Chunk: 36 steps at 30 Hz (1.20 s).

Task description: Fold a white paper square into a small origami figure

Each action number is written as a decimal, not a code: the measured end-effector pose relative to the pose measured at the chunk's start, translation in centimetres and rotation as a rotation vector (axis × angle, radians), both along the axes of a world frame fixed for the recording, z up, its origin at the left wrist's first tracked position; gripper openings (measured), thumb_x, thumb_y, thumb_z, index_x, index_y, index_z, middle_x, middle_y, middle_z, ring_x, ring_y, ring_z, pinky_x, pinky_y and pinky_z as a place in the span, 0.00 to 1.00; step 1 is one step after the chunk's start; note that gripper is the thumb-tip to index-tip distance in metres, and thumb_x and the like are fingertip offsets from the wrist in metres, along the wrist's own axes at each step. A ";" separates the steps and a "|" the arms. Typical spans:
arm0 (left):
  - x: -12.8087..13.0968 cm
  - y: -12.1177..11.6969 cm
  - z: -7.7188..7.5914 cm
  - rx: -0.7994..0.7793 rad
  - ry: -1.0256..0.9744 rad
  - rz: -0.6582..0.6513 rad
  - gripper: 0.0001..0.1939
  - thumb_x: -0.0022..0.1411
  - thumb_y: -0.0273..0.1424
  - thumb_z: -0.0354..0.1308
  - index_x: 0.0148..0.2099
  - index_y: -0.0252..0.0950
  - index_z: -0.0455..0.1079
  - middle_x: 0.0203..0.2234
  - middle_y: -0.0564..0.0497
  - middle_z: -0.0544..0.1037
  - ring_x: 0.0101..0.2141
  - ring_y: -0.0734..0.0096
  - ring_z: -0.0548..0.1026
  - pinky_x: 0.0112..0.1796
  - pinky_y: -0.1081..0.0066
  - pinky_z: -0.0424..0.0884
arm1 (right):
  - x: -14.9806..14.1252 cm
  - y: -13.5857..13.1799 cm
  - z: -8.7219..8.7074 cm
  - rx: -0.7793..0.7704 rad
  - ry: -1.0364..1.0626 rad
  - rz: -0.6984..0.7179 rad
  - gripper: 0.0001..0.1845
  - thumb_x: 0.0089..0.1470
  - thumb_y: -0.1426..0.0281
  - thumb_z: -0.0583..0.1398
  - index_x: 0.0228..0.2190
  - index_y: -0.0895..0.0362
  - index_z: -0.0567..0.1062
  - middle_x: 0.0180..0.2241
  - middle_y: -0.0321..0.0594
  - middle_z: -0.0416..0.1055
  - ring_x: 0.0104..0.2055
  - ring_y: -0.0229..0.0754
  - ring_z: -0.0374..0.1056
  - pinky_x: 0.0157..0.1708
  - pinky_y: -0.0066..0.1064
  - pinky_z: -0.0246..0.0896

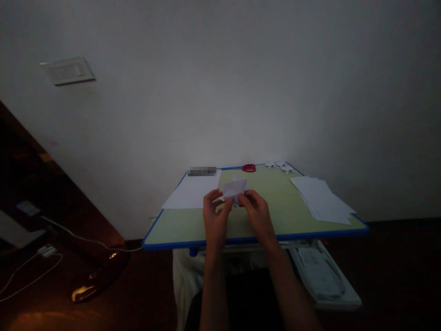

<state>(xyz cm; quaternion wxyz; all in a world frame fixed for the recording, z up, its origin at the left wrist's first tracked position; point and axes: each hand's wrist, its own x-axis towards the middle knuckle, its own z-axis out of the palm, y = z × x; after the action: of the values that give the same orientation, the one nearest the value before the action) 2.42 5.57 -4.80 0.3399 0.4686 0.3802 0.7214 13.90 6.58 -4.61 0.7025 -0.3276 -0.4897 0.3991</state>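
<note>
Between my two hands, above the middle of the table, is a small folded white paper (234, 188) with pointed corners. The fingers of my left hand (217, 214) pinch its left and lower edge. My right hand (256, 210) grips its lower right side with thumb and fingertips. The view is dim and slightly blurred, so the exact folds cannot be made out. Several small folded paper pieces (288, 169) with pointed tips lie at the table's back right corner.
The pale green table (275, 207) has a blue rim. Red-handled scissors (248, 168) lie at its back edge. White sheets (193, 193) lie at left, with a blurred-out dark strip above them. A paper stack (322, 200) lies at right. An open drawer (344, 299) juts out below.
</note>
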 end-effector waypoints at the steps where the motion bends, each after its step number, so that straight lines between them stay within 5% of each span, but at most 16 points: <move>1: -0.1 -0.1 0.1 0.015 0.030 0.016 0.26 0.54 0.38 0.72 0.52 0.38 0.70 0.48 0.44 0.77 0.44 0.65 0.77 0.38 0.69 0.76 | 0.0 0.0 -0.1 0.001 -0.002 0.001 0.12 0.53 0.59 0.67 0.29 0.55 0.76 0.29 0.35 0.76 0.33 0.41 0.71 0.35 0.32 0.67; 9: -0.6 -0.4 0.5 0.029 0.092 -0.061 0.16 0.56 0.37 0.71 0.43 0.35 0.74 0.37 0.47 0.81 0.37 0.66 0.79 0.37 0.70 0.75 | 0.1 -0.1 -0.2 0.004 -0.031 0.086 0.13 0.52 0.59 0.68 0.34 0.55 0.78 0.29 0.36 0.77 0.28 0.39 0.69 0.28 0.30 0.65; 17: -0.7 -0.6 0.5 0.035 0.097 0.020 0.15 0.55 0.37 0.71 0.42 0.36 0.74 0.31 0.51 0.79 0.33 0.69 0.77 0.36 0.71 0.74 | 0.2 -0.1 -0.1 0.001 -0.042 0.083 0.13 0.49 0.61 0.70 0.34 0.54 0.80 0.31 0.37 0.80 0.31 0.42 0.73 0.34 0.33 0.69; 24: -0.8 -0.9 0.7 -0.005 0.228 0.171 0.15 0.60 0.42 0.66 0.31 0.35 0.73 0.23 0.53 0.76 0.26 0.72 0.73 0.29 0.73 0.69 | 0.1 -0.2 -0.3 0.016 -0.094 0.034 0.11 0.49 0.63 0.71 0.35 0.54 0.81 0.31 0.37 0.80 0.33 0.43 0.73 0.34 0.33 0.68; 36: -0.5 -0.4 -0.1 -0.044 0.338 0.325 0.13 0.62 0.42 0.65 0.39 0.37 0.73 0.24 0.52 0.79 0.25 0.67 0.77 0.30 0.70 0.70 | 0.0 -0.4 -0.7 0.129 -0.227 -0.084 0.10 0.55 0.65 0.67 0.39 0.54 0.81 0.37 0.40 0.79 0.38 0.45 0.74 0.39 0.35 0.69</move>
<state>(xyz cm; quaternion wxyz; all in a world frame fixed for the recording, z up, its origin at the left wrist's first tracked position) 1.90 5.22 -4.89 0.1609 0.5077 0.5179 0.6695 13.89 6.16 -5.26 0.6784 -0.3448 -0.5765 0.2976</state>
